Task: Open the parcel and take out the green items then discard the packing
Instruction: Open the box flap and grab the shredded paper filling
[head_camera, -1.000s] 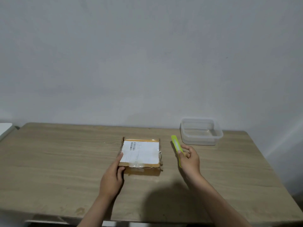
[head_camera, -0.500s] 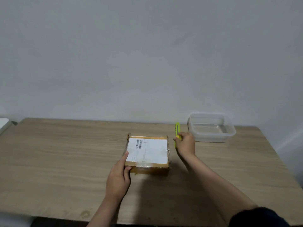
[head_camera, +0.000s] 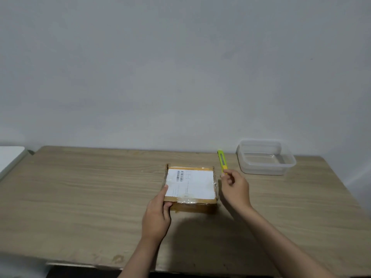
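Observation:
A flat brown cardboard parcel [head_camera: 190, 186] with a white shipping label and clear tape lies in the middle of the wooden table [head_camera: 80, 193]. My left hand [head_camera: 157, 213] grips its front left corner, thumb on the label's edge. My right hand [head_camera: 235, 187] is just right of the parcel and holds the lower end of a yellow-green utility knife [head_camera: 222, 159], which points away from me. The parcel is shut, so its contents are hidden.
A clear plastic container [head_camera: 265, 157] stands at the table's back right, near the wall. A white surface [head_camera: 10, 157] adjoins the table's left end. The table's front edge runs just below my forearms.
My right hand has drawn back a little toward me with the knife, beside the parcel's right edge. My left hand has kept its grip on the parcel's corner.

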